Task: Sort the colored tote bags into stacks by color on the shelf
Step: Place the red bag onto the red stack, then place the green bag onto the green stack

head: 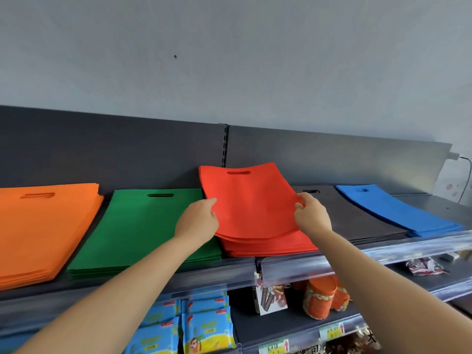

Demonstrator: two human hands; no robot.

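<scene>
While the top red bag (252, 200) is pinched by its side edges, the left hand (198, 221) at its left edge and the right hand (310, 215) at its right, its far end is raised off the red stack (268, 247) and its near end sags onto that stack. Whether one bag or several thin ones are held cannot be told.

A crooked landing is judged the main risk. The fabric looks limp, and if one edge were released first, the bag could be swung over the green stack (143, 226) just beside it or over the dark grey stack (357, 218) on the other side. The red stack's front edges are fanned near the lip of the shelf (439, 203), so a forward push could send bags sliding off.

Five stacks are counted on the shelf, one per colour: the orange stack (43, 226), green, red, dark grey and the blue stack (393, 210). Two hands are seen. The bags within each stack cannot be counted.
</scene>
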